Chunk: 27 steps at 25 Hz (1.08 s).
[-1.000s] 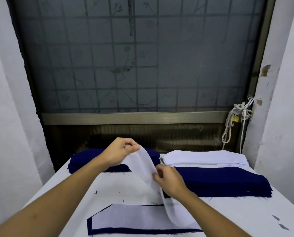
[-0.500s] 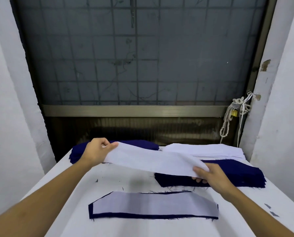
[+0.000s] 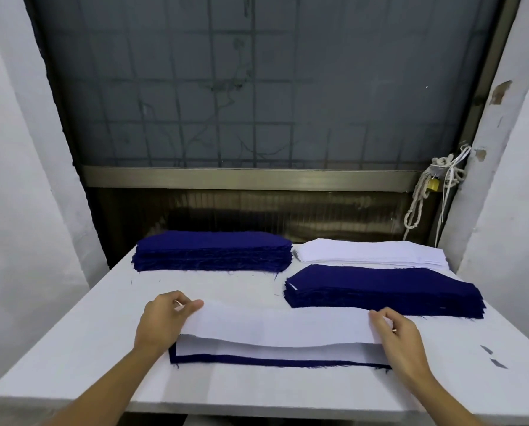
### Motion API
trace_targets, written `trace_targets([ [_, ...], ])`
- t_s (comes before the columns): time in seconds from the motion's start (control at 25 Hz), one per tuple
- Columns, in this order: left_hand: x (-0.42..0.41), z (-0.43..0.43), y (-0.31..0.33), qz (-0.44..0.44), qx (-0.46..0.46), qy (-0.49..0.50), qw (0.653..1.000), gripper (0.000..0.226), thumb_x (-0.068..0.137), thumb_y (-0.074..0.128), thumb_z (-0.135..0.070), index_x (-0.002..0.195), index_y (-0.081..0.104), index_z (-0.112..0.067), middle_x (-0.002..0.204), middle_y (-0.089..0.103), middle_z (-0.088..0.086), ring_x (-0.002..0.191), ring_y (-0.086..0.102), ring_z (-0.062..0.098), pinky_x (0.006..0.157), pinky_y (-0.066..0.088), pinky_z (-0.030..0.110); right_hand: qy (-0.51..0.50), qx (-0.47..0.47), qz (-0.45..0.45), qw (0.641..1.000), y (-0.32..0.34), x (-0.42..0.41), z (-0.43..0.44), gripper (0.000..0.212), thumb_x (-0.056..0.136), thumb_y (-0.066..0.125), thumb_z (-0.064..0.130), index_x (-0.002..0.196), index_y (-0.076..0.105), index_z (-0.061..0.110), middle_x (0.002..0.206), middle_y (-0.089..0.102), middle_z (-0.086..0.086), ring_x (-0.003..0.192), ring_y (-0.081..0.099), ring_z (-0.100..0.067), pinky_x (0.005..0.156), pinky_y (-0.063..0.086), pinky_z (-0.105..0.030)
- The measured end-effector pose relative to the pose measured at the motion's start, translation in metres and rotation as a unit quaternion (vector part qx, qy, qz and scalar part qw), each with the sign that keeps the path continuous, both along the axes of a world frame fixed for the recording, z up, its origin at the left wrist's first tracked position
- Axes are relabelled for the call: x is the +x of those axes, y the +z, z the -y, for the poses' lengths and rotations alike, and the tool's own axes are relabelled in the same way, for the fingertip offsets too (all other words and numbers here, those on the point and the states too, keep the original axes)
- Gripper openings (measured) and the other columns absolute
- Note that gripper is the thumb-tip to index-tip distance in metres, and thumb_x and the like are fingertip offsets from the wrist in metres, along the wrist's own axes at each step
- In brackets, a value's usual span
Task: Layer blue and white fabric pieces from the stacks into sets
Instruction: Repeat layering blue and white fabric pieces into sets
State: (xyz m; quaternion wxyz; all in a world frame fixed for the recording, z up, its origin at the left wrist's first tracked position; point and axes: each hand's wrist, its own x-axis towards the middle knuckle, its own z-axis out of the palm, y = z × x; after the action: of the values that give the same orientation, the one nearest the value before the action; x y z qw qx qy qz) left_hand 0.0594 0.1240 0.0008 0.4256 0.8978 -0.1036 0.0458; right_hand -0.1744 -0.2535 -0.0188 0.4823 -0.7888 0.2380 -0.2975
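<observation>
A: Hands, quick.
B: Left hand (image 3: 164,321) pinches the left end of the white strip (image 3: 284,329), thumb on top and fingers curled. Right hand (image 3: 401,336) pinches the right end. The strip is stretched flat between the two grips.

A: What's under it?
B: Just below the grips there's a white piece (image 3: 257,349) lying on a blue piece (image 3: 257,361). Blue shows along the near edge and at the left-grip end. The held strip covers them, shifted toward the far side. Its near edge is lifted, with a shadow under it. Can't tell if the far edge touches the table (image 3: 72,348).

A: Stacks?
B: A thick blue stack (image 3: 210,250) sits beyond the left grip, well apart. The second blue stack (image 3: 380,290) is beyond the right grip, its near edge just past the right hand's fingers. The white stack (image 3: 370,256) is right behind that one. Can't tell if those two touch.

A: Anything else?
B: Two small dark scraps (image 3: 490,355) lie on the table, outward of the right grip. A rope (image 3: 417,204) and a yellow padlock (image 3: 433,184) hang far beyond the right grip, by the window frame.
</observation>
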Motion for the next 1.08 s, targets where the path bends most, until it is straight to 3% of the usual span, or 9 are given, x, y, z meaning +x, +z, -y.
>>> trace_targets([
  [0.16, -0.007, -0.002, -0.022, -0.006, 0.022, 0.009, 1.000, 0.029, 0.082, 0.077, -0.056, 0.073, 0.068, -0.031, 0.085, 0.069, -0.011, 0.082, 0.063, 0.006, 0.071, 0.052, 0.034, -0.049, -0.024, -0.031, 0.998, -0.013, -0.004, 0.005, 0.034, 0.094, 0.064, 0.015, 0.065, 0.048, 0.007, 0.060, 0.050, -0.008, 0.051, 0.042, -0.009, 0.056, 0.036, -0.033],
  [0.36, -0.017, -0.002, -0.037, 0.041, 0.091, 0.052, 0.994, 0.034, 0.081, 0.068, -0.068, 0.073, 0.060, -0.036, 0.081, 0.063, -0.018, 0.062, 0.058, 0.000, 0.051, 0.041, 0.022, -0.069, -0.104, -0.082, 0.989, -0.018, -0.002, 0.004, 0.028, 0.088, 0.068, 0.010, 0.066, 0.050, 0.009, 0.059, 0.054, -0.005, 0.059, 0.054, -0.026, 0.055, 0.043, -0.037],
  [0.6, -0.020, 0.000, -0.039, 0.061, 0.109, 0.048, 0.991, 0.035, 0.084, 0.060, -0.072, 0.081, 0.054, -0.038, 0.078, 0.060, -0.019, 0.065, 0.057, 0.000, 0.054, 0.041, 0.024, -0.085, -0.138, -0.101, 0.982, -0.019, 0.001, 0.005, 0.025, 0.083, 0.067, -0.002, 0.069, 0.053, 0.014, 0.063, 0.059, 0.000, 0.061, 0.058, -0.021, 0.055, 0.047, -0.036],
  [0.84, -0.020, -0.002, -0.042, 0.057, 0.118, 0.025, 0.991, 0.013, 0.088, 0.065, -0.035, 0.091, 0.053, -0.037, 0.082, 0.062, -0.018, 0.071, 0.058, 0.003, 0.058, 0.042, 0.027, -0.077, -0.190, -0.114, 0.972, -0.022, 0.001, 0.006, 0.029, 0.085, 0.064, -0.006, 0.080, 0.060, 0.023, 0.083, 0.061, 0.007, 0.083, 0.057, -0.019, 0.068, 0.048, -0.032],
  [1.08, -0.022, -0.001, -0.040, 0.084, 0.120, 0.028, 0.989, 0.013, 0.084, 0.066, -0.025, 0.084, 0.059, -0.036, 0.086, 0.057, -0.018, 0.088, 0.051, 0.007, 0.061, 0.043, 0.028, -0.084, -0.237, -0.156, 0.955, -0.024, 0.004, 0.006, 0.036, 0.088, 0.057, -0.007, 0.073, 0.065, 0.025, 0.087, 0.055, 0.012, 0.087, 0.053, -0.016, 0.069, 0.048, -0.029],
])
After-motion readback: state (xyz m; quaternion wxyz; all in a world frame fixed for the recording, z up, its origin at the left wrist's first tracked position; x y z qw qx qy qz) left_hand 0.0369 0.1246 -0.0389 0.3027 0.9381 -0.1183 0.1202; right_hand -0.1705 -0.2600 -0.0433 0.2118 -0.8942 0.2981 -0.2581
